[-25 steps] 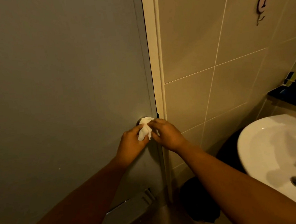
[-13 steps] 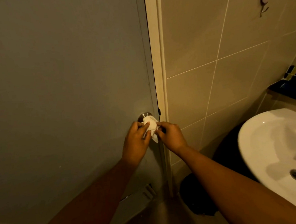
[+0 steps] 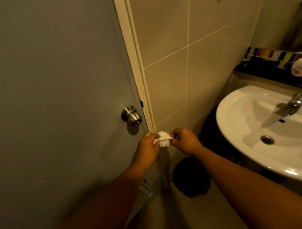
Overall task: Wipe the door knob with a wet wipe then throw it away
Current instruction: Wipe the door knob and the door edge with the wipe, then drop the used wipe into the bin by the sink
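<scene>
Now both hands [image 3: 166, 145] pinch the wet wipe [image 3: 163, 141] below the door knob [image 3: 133, 116].

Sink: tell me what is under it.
Below the white sink there is deep shadow by the tiled wall. A dark round bin stands on the floor, just left of the basin. The basin covers whatever pipes or pedestal lie further under.

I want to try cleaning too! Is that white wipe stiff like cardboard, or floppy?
Probably floppy: the wet wipe sags and bunches between the left hand and the right hand instead of staying flat. It is likely very light, since fingertips alone pinch it up. Dropped, it would probably fall in a crumpled lump.
</scene>
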Available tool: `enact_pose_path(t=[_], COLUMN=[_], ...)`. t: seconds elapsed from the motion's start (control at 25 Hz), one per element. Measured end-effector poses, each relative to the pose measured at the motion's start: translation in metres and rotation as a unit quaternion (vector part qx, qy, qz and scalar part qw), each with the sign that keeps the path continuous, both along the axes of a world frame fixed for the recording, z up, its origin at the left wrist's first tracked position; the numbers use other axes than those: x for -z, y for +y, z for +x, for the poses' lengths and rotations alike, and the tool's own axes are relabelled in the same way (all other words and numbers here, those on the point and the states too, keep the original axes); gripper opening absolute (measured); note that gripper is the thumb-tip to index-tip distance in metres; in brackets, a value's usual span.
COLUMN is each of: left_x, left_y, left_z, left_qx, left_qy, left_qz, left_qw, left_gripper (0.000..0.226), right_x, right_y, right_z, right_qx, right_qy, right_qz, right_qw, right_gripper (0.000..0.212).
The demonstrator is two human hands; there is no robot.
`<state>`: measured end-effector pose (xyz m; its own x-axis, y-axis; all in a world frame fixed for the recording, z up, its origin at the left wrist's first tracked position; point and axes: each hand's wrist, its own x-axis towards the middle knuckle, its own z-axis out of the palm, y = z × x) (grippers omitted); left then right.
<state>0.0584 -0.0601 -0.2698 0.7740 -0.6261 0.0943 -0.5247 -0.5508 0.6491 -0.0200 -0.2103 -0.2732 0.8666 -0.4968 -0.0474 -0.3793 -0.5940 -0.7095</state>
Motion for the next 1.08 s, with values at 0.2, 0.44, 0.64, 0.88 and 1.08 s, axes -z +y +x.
enact_pose_path(t=[0.2, 0.44, 0.64, 0.88, 1.08], left_x=[0.02, 0.065, 0.141, 0.256, 0.334], left_y=[-0.04, -0.11, -0.181, -0.214, -0.238], left_z=[-0.013, -0.016, -0.009, 0.017, 0.044], left_qx=[0.107, 0.164, 0.119, 0.047, 0.014], left_qy=[0.023, 0.052, 0.131, 0.242, 0.288], left_qz=[0.056, 0.158, 0.192, 0.203, 0.218], left_qw=[0.992, 0.972, 0.965, 0.948, 0.932], left_gripper=[0.027, 0.017, 0.016, 0.014, 0.023], right_x=[0.036, 0.099, 0.171, 0.278, 0.362], right_y=[-0.019, -0.065, -0.119, -0.144, -0.156], right_z=[-0.042, -0.077, -0.072, -0.049, -0.027], right_qx=[0.148, 0.225, 0.306, 0.391, 0.417], right_qy=[0.021, 0.041, 0.04, 0.073, 0.102], right_qz=[0.071, 0.122, 0.208, 0.343, 0.367], right_qw=[0.986, 0.966, 0.928, 0.851, 0.825], right_gripper=[0.006, 0.007, 0.009, 0.003, 0.004])
